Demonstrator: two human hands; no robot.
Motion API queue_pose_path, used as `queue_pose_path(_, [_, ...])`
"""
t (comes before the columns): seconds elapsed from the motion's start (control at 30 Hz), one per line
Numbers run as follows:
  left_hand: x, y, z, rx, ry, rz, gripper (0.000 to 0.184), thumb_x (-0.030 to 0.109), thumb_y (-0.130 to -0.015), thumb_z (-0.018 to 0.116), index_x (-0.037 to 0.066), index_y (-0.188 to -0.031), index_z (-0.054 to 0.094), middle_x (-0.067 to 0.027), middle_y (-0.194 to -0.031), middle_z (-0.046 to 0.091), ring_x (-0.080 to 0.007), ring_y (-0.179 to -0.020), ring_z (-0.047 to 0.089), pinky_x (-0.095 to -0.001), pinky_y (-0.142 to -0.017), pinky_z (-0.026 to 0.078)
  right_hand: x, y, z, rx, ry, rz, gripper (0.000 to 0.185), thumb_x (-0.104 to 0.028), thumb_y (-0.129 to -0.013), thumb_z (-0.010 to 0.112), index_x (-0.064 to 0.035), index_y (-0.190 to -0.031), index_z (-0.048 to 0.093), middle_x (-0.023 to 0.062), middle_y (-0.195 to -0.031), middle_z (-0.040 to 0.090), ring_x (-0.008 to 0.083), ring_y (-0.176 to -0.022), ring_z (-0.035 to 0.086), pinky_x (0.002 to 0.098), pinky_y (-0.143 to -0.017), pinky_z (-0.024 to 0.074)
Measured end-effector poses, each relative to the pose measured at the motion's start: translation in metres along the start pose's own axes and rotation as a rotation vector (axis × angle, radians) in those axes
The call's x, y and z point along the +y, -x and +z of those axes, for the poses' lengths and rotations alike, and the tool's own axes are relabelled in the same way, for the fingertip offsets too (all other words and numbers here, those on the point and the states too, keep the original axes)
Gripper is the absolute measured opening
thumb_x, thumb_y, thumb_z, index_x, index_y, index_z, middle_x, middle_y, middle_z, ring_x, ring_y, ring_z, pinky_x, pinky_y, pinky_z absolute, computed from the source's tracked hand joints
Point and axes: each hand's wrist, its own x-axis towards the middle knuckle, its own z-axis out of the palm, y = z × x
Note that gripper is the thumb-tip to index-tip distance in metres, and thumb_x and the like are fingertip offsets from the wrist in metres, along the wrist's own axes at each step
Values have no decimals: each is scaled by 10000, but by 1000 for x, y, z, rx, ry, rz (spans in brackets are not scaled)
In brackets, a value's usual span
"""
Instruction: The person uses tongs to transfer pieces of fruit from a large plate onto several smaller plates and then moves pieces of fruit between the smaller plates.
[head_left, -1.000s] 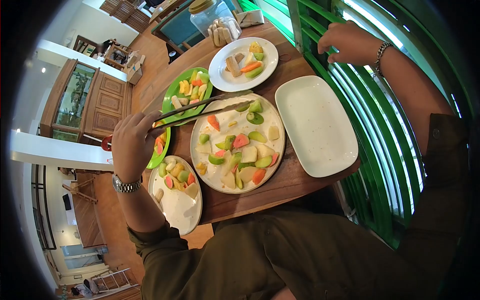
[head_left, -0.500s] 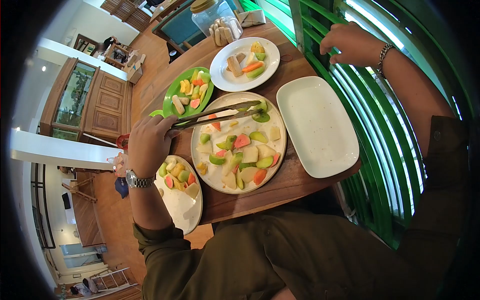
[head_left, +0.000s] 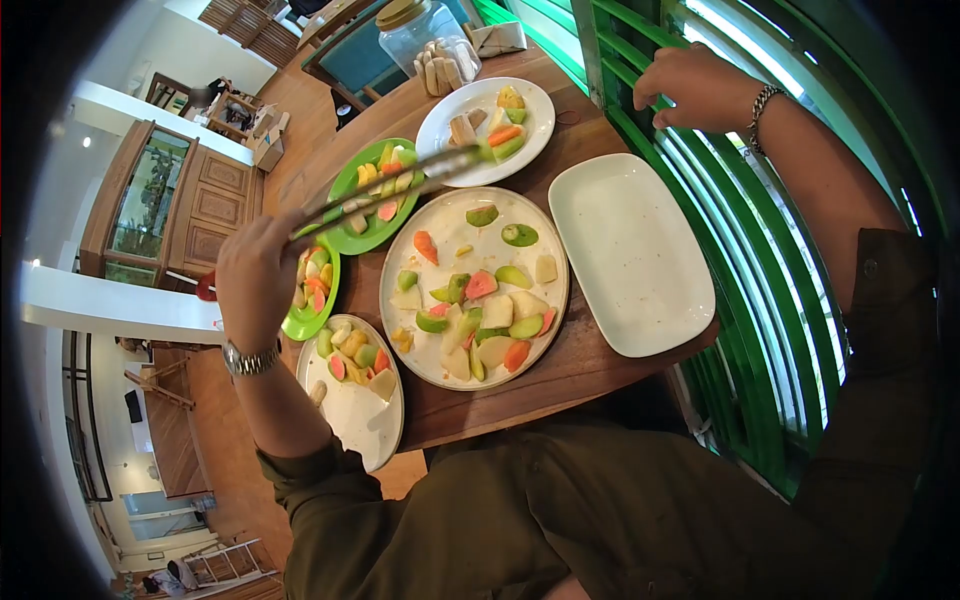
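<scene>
My left hand (head_left: 255,275) is wrapped round metal tongs (head_left: 385,185), whose blurred tips are over the near edge of the round white plate (head_left: 545,100). A greenish piece (head_left: 486,153) shows at the tips, apparently fruit. Below the tongs lies the large round plate (head_left: 400,345) with scattered cut fruit, green, orange, pink and pale. Bread-like pieces and fruit sit on the white plate. My right hand (head_left: 690,85) hangs near the green slats, thumb apart from its loosely bent fingers, with nothing in it.
Two green plates of fruit, one upper (head_left: 350,240) and one lower (head_left: 296,326), lie at the left. Below them is an oval white plate (head_left: 365,440) with fruit. A rectangular white dish (head_left: 635,260) sits at right. Behind stands a jar (head_left: 425,40) of pale sticks beside green window slats (head_left: 720,250).
The tongs have risen from the large plate to the white plate's edge, with a green piece at their tips. My left hand has moved left. My right hand has hardly moved.
</scene>
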Motion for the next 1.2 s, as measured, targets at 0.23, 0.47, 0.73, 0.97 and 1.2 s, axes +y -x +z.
queue_pose_path(0.23, [-10,-68,58,30,79,-75,273,250,-872,614,88,-1088,658,-126,-946,681,-319,-874,644,-429,-742,494,-1,0,3,31,-11,15,214,-180,-789,727,-117,-991,691,11,-949,674,193,-1015,582,396,-930,425])
queue_pose_path(0.47, [6,-104,95,-180,127,-206,340,363,-904,577,132,-1143,650,-158,-967,684,-336,-897,648,-450,-749,503,-3,-1,-1,10,-51,46,226,-163,-770,745,-129,-990,702,0,-944,679,188,-1016,582,388,-922,407])
queue_pose_path(0.73, [-4,-103,103,-231,115,-251,369,384,-906,575,137,-1173,635,-142,-980,686,-333,-898,649,-452,-744,505,-4,-2,0,4,-67,57,217,-168,-771,741,-123,-981,706,-2,-943,682,183,-991,589,387,-903,421])
queue_pose_path(0.97, [-18,-73,89,11,88,-182,353,305,-886,622,106,-1176,625,-118,-926,669,-315,-858,637,-421,-723,494,-2,-4,2,6,-69,59,213,-162,-769,741,-120,-975,706,2,-942,688,181,-987,591,376,-908,427])
queue_pose_path(1.2, [-6,15,29,97,90,-92,376,102,-826,666,63,-1195,604,-87,-911,628,-279,-823,597,-379,-750,462,-2,-1,2,58,-65,14,212,-152,-759,748,-112,-962,703,15,-940,687,202,-970,594,378,-896,445])
